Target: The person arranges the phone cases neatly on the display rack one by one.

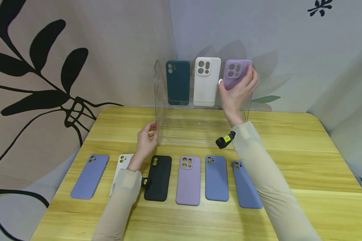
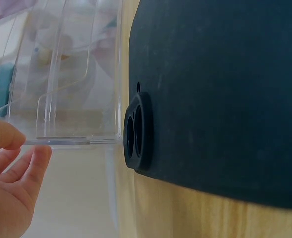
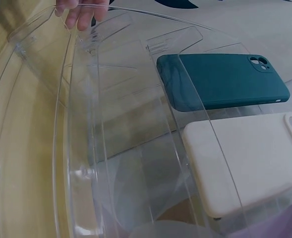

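The right hand grips a purple case by its side edges at the clear stand's upper right, a narrow gap from a white case. The left hand pinches the stand's left edge; a strip of table separates stand and black case.

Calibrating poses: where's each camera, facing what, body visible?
Head: worn on head, facing forward-down at clear plastic stand; left hand, right hand, beige sleeves visible.
Left wrist: worn there, facing stand's side and matte black phone case; left hand visible.
Right wrist: worn there, facing across stand; left hand at top.
Shared, head/right wrist: teal phone case.
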Demonstrator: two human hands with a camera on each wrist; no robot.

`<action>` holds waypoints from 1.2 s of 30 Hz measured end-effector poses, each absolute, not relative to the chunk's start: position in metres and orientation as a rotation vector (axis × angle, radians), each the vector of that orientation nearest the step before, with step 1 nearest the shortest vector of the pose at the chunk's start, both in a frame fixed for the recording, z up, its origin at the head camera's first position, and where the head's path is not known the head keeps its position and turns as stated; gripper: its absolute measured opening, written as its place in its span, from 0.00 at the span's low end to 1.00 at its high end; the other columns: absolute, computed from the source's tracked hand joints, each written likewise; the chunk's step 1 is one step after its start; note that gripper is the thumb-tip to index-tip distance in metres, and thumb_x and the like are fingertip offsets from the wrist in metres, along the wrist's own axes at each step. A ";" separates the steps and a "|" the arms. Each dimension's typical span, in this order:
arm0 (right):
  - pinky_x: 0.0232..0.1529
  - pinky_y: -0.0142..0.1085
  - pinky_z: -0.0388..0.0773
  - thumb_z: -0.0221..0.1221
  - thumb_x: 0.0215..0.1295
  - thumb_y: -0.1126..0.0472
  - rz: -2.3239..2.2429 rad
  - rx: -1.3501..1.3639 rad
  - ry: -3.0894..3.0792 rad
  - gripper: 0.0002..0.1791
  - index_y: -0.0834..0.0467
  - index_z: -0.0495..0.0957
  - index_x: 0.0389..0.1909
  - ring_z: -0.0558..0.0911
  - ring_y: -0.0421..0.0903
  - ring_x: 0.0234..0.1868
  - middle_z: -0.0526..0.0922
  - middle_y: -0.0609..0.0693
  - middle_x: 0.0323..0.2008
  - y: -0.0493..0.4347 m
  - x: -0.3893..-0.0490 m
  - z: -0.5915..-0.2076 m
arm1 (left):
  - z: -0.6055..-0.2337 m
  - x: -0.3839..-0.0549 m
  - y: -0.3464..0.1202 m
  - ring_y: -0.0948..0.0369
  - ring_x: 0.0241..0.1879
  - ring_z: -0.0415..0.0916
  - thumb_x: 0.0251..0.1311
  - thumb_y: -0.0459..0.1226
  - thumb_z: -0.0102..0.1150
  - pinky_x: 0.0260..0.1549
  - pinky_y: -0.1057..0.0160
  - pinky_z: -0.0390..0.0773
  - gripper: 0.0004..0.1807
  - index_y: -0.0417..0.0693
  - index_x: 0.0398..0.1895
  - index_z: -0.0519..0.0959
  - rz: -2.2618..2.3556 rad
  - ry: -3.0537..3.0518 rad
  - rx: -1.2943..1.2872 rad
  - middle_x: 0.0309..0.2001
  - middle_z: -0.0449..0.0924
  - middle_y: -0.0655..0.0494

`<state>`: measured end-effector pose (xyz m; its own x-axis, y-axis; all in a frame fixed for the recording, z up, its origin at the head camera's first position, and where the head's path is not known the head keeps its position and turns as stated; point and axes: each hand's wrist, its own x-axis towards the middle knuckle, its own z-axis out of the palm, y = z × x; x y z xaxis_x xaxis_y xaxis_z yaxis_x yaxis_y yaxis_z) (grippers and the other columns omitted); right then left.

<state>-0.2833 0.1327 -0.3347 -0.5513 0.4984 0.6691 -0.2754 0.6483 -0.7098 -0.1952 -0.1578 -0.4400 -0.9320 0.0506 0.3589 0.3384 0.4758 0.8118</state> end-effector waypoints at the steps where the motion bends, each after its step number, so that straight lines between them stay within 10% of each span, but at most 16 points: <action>1: 0.66 0.31 0.52 0.67 0.46 0.59 1.012 -0.172 -1.903 0.47 0.62 0.56 0.67 0.54 0.44 0.65 0.57 0.56 0.63 0.133 -0.283 -0.335 | -0.440 -0.195 -0.158 0.46 0.47 0.75 0.59 0.21 0.50 0.42 0.53 0.81 0.19 0.28 0.55 0.70 -1.437 -2.440 -0.332 0.46 0.75 0.35; 36: 0.67 0.33 0.54 0.67 0.47 0.71 1.203 0.147 -1.856 0.43 0.65 0.58 0.65 0.58 0.43 0.65 0.56 0.57 0.63 0.151 -0.258 -0.327 | -0.441 -0.196 -0.158 0.46 0.47 0.75 0.59 0.21 0.50 0.43 0.53 0.81 0.18 0.28 0.54 0.70 -1.440 -2.427 -0.341 0.46 0.75 0.35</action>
<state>-0.2577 0.1508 -0.3272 -0.5946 0.3442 0.7266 -0.5227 0.5212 -0.6746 -0.1963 -0.1579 -0.4414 -0.9275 0.0508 0.3703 0.3494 0.4699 0.8106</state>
